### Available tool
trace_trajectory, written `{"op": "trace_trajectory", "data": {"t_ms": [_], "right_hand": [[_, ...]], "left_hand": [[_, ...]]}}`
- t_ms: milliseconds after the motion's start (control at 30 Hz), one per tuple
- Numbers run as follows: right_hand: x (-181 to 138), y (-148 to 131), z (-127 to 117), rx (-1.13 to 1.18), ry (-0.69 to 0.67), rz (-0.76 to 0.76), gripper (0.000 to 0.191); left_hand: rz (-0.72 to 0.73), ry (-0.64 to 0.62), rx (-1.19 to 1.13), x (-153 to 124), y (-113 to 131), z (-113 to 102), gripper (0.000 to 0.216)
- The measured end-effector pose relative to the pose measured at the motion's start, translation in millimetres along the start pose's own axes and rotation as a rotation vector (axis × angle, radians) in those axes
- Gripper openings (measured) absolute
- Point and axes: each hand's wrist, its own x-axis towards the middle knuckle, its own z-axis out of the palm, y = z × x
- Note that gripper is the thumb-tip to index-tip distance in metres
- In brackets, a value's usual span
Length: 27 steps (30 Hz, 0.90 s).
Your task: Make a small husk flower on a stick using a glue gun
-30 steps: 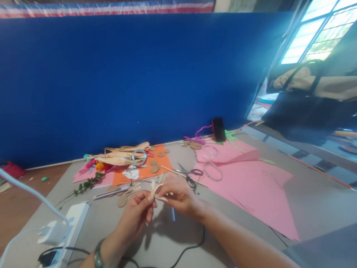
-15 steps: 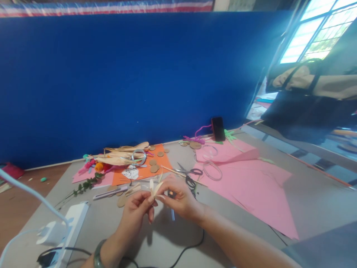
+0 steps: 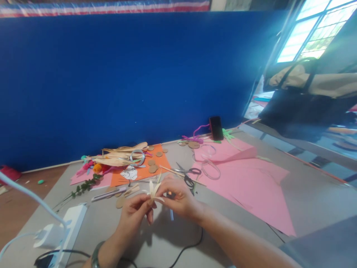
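Note:
My left hand [image 3: 139, 209] pinches the base of a small cream flower [image 3: 152, 189] made of thin, husk-like petals, which spread upward. My right hand [image 3: 178, 195] closes thumb and fingers on a petal at the flower's right side. Both hands are held just above the grey table [image 3: 167, 249]. Partly hidden below my right hand lies a dark tool with a translucent rod [image 3: 171, 214] sticking out. Black-handled scissors [image 3: 189, 176] lie just beyond my right hand. Left of the flower are a utility knife [image 3: 108, 194] and small pieces of husk [image 3: 131, 190].
Dried husks [image 3: 119, 158] lie at the back left by orange paper [image 3: 164, 160] with cardboard discs [image 3: 153, 169]. Pink sheets [image 3: 251, 186] cover the right. A phone [image 3: 216, 128] leans against the blue partition [image 3: 139, 74]. At left are a green sprig [image 3: 86, 185] and a power strip [image 3: 74, 227].
The petals at the fingertips look more spread, with one now bent out to the right. Both hands keep their grip in nearly the same place. The view has shifted slightly.

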Motion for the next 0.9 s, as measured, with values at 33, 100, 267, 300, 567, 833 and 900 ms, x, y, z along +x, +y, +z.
{"op": "trace_trajectory", "data": {"t_ms": [33,100,267,300,567,833,900], "right_hand": [[0,-1,0,-0.006,-0.002,0.0,0.023],[1,-2,-1,-0.011,-0.004,-0.005,0.026],[3,-5,-4,0.011,-0.027,-0.021,0.03],[3,-5,-5,0.007,-0.042,-0.017,0.031],[4,-5,-14,-0.011,-0.183,-0.014,0.026],[4,-4,-15,0.008,-0.183,-0.022,0.023],[4,-3,-15,-0.01,-0.181,-0.028,0.022]], "left_hand": [[0.003,0.001,0.008,0,0,0,0.028],[0.012,-0.003,0.021,0,1,0,0.028],[0.077,-0.013,0.073,-1,4,-1,0.027],[0.094,-0.02,0.086,-1,6,-2,0.027],[0.137,-0.11,0.161,-2,17,-3,0.033],[0.161,-0.155,0.226,-2,17,-6,0.036],[0.188,-0.138,0.261,-2,17,-5,0.035]]}}
